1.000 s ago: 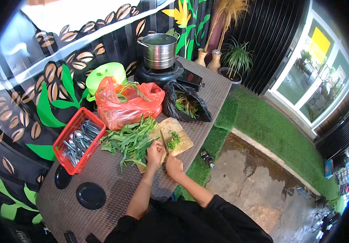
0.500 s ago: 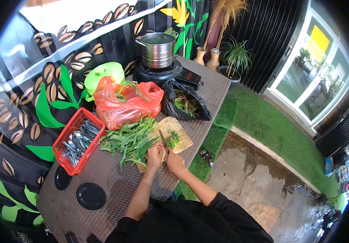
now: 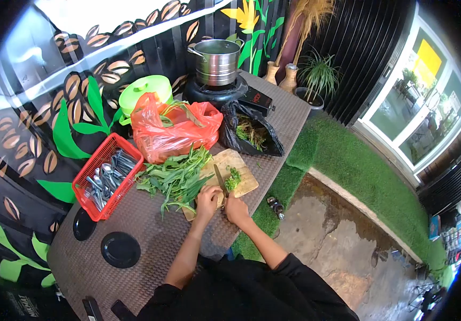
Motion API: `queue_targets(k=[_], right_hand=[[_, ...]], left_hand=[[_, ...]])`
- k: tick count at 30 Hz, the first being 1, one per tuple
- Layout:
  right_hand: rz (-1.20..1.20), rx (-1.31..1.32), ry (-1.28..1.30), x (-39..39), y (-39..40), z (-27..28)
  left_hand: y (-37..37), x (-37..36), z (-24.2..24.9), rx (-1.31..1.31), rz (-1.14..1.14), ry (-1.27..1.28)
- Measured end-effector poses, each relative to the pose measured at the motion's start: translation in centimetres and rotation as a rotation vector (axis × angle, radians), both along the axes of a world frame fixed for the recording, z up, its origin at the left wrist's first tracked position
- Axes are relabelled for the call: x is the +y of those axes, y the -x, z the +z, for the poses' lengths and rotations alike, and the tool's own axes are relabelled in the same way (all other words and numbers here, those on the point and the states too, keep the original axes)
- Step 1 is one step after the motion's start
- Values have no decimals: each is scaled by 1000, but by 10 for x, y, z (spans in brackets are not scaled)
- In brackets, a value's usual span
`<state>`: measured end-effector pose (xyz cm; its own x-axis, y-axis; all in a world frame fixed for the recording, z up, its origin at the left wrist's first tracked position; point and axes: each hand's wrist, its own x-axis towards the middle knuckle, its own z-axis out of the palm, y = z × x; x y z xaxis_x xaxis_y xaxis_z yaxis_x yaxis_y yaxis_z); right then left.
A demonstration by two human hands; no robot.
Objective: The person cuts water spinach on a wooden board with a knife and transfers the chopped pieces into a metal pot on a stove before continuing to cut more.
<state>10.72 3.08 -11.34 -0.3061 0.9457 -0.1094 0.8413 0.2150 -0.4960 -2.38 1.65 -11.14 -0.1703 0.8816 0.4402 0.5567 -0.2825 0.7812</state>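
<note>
Gripping the knife (image 3: 220, 176) over the cutting board (image 3: 247, 183), the right fingers (image 3: 235, 206) sit just below the chopped greens (image 3: 233, 179), a small, bright, finely cut heap beside the blade, while the left fingers (image 3: 207, 195) curl close by, their hold unclear, with leafy stems (image 3: 179, 181) leftward and red (image 3: 171, 136) and black bags (image 3: 271, 143) beyond.

Knife handle (image 3: 227, 196): concealed by right hand (image 3: 236, 209). Pot (image 3: 217, 63): contents indistinct. Red bag (image 3: 174, 131): lower contents obscured. Tabletop (image 3: 155, 241): near edge covered by sleeve (image 3: 169, 299).
</note>
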Motion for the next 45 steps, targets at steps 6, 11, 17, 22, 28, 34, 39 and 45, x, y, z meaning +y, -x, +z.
queue_targets(k=[6,11,17,22,28,34,39,45], right_hand=[[-16,-31,82,-3,-1,10],[-20,-24,35,0,0,-5],[-11,5,37,-2,-5,2],[-23,170,-58,-23,-9,9],[6,327,51,-68,-5,12],[-48,320,33,-53,-12,2],[-81,357,3,-43,-20,5],[-78,373,-10,-41,-23,5]], left_hand=[[47,-20,5,135,-30,170],[86,-42,15,390,-215,371],[93,-37,19,337,-218,543],[88,-28,27,99,-251,458],[71,-25,38,-86,-172,276],[60,-21,11,63,-310,350],[51,-24,0,335,-302,184],[42,-15,10,269,-218,174]])
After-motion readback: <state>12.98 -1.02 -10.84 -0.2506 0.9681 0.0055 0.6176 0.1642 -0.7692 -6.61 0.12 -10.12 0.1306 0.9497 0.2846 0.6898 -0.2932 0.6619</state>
